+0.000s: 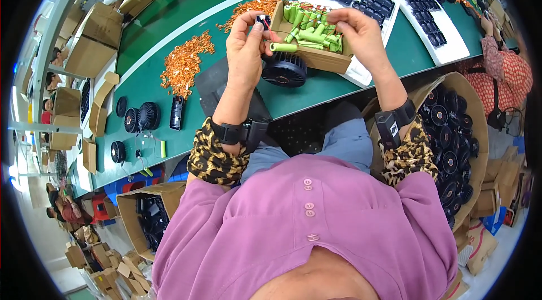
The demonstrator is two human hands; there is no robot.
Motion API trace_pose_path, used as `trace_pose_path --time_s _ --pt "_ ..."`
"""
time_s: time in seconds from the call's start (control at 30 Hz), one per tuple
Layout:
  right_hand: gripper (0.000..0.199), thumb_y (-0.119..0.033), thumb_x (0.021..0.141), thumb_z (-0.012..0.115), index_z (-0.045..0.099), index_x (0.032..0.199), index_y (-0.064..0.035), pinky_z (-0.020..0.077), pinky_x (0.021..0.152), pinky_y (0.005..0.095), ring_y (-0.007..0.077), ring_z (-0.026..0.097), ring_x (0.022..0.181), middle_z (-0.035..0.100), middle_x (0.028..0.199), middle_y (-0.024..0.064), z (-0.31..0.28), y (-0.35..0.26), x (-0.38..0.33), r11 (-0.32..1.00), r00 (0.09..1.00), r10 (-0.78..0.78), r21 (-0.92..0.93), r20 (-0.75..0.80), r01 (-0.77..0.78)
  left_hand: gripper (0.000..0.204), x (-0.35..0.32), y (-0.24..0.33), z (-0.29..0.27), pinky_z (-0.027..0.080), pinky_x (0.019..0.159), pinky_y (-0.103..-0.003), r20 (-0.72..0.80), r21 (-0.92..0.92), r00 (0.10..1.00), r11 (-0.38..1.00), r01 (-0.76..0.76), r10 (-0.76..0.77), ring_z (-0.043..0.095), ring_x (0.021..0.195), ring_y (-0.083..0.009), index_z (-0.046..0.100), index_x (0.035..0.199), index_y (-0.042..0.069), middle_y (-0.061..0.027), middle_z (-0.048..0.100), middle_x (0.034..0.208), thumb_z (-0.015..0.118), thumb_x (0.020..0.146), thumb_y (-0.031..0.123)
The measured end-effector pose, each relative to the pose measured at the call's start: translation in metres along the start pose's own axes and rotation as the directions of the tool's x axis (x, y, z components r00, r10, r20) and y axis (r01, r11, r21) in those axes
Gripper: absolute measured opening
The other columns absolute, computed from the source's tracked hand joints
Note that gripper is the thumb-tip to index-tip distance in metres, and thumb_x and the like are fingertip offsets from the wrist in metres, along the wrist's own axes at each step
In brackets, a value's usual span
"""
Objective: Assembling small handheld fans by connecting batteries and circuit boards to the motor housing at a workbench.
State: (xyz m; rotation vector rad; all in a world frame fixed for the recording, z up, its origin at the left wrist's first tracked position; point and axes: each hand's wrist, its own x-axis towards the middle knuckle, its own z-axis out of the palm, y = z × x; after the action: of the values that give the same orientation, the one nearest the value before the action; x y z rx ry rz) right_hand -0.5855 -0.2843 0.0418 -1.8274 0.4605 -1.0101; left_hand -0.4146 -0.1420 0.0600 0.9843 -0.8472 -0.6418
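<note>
My left hand is closed on a small black part with a white piece and thin wires. A green cylindrical battery lies just by its fingertips, with a red wire near it. My right hand hovers at the right side of a cardboard box full of green batteries. Its thumb and fingers are drawn together; what they pinch, if anything, is too small to make out. Below the left hand stands a round black finned fan unit on the green table, partly covering the box's front.
Orange small parts lie in heaps on the table. White foam trays of black parts sit at the right. Black fan parts stand at the left. Cardboard boxes of black parts flank me. Other people work nearby.
</note>
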Motion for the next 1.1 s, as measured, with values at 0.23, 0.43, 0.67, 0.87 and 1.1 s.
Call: trace_pose_path --time_s 0.23,0.43,0.67,0.87,1.1 --pt "0.019 0.001 0.079 0.054 0.062 0.096 -0.0024 0.0480 0.074 0.0276 0.0196 0.062 0.082 0.064 0.090 0.0109 0.022 -0.002 -0.008 0.986 0.993 0.005 -0.167 0.115 0.014 0.017 -0.003 0.005 -0.005 0.040 0.049 -0.017 0.031 -0.038 0.999 0.999 0.020 -0.019 0.054 0.061 -0.0078 0.048 0.108 0.003 -0.0055 0.056 0.080 0.042 0.092 0.006" --pt "0.025 -0.011 0.074 0.064 0.061 0.098 -0.0040 0.0393 0.089 0.0339 0.0265 0.051 0.102 0.057 0.108 0.0103 0.033 -0.029 -0.012 0.644 0.861 -0.472 -0.594 0.187 0.482 0.018 -0.011 0.028 -0.016 0.042 0.052 -0.019 0.077 -0.081 0.996 0.996 -0.026 0.033 0.056 0.066 -0.0100 0.050 0.108 0.003 -0.0029 0.055 0.084 0.044 0.092 0.008" --pt "0.023 -0.011 0.072 0.066 0.061 0.092 -0.0026 0.0436 0.077 0.0366 0.0308 0.055 0.086 0.061 0.087 0.0131 0.057 -0.027 -0.015 0.844 0.873 -0.315 -0.311 0.372 0.437 0.018 -0.045 0.085 -0.030 0.036 0.044 -0.016 -0.025 0.098 0.999 0.995 -0.021 0.023 0.054 0.057 -0.0066 0.051 0.107 0.002 -0.0069 0.059 0.076 0.044 0.091 0.008" --pt "0.022 -0.006 0.074 0.064 0.062 0.095 -0.0018 0.0433 0.081 0.0337 0.0270 0.056 0.092 0.062 0.091 0.0121 0.062 -0.035 -0.018 0.858 0.886 -0.275 -0.321 0.374 0.401 0.019 -0.109 0.153 -0.085 0.040 0.050 -0.017 -0.301 0.621 0.915 0.784 -0.025 0.268 0.056 0.055 -0.0067 0.054 0.105 0.002 -0.0053 0.059 0.074 0.044 0.089 0.004" --pt "0.019 -0.004 0.077 0.061 0.061 0.096 -0.0003 0.0437 0.080 0.0308 0.0236 0.056 0.092 0.061 0.094 0.0111 0.065 -0.035 -0.018 0.884 0.918 -0.209 -0.336 0.337 0.325 0.024 -0.105 0.172 -0.201 0.032 0.046 -0.016 -0.510 0.558 0.826 0.824 0.104 0.241 0.046 0.055 -0.0031 0.054 0.105 0.003 -0.0011 0.055 0.074 0.055 0.081 0.005"
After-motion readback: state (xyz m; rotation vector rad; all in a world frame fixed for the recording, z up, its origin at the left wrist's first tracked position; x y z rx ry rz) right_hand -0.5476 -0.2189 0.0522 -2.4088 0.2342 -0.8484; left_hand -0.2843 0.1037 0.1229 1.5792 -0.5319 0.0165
